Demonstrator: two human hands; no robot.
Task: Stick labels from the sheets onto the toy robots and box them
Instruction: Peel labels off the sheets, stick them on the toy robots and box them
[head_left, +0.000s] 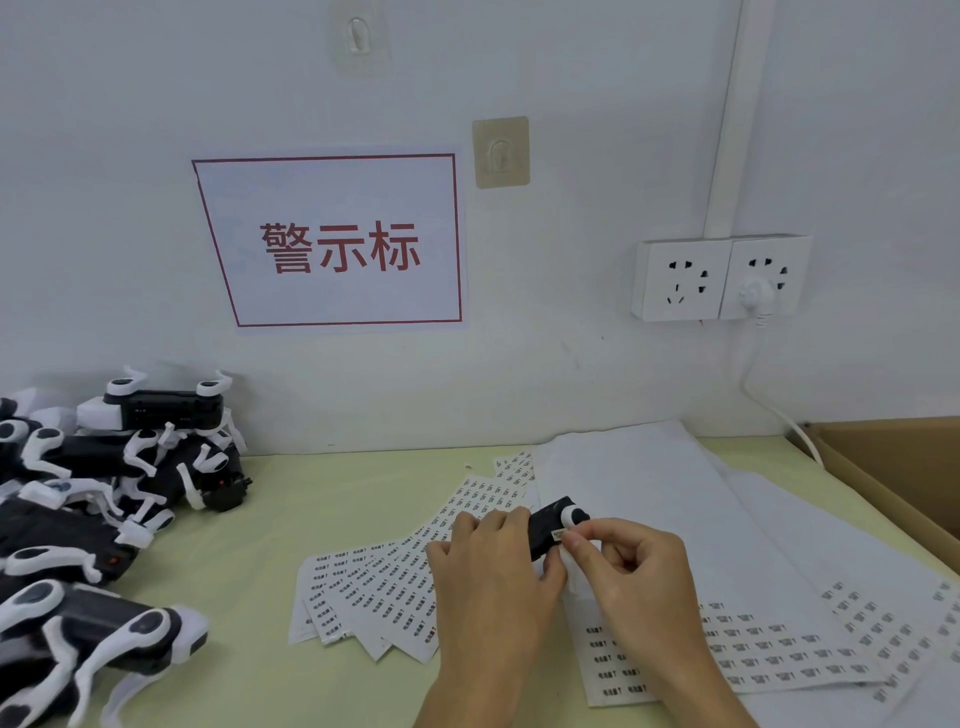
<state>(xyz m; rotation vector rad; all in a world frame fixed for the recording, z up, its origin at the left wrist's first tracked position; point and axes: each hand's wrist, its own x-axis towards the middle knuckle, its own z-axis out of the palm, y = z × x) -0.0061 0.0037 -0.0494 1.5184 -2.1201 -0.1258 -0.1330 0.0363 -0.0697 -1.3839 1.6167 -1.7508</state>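
My left hand grips a black and white toy robot just above the label sheets. My right hand pinches a small label against the robot's black side. A fan of label sheets lies under and to the left of my hands. More label sheets lie to the right. A pile of several black and white toy robots covers the table's left side. The corner of a cardboard box shows at the right edge.
Large white paper sheets lie behind my hands on the pale green table. On the wall hang a red-framed sign, two sockets and a white cable running down to the table.
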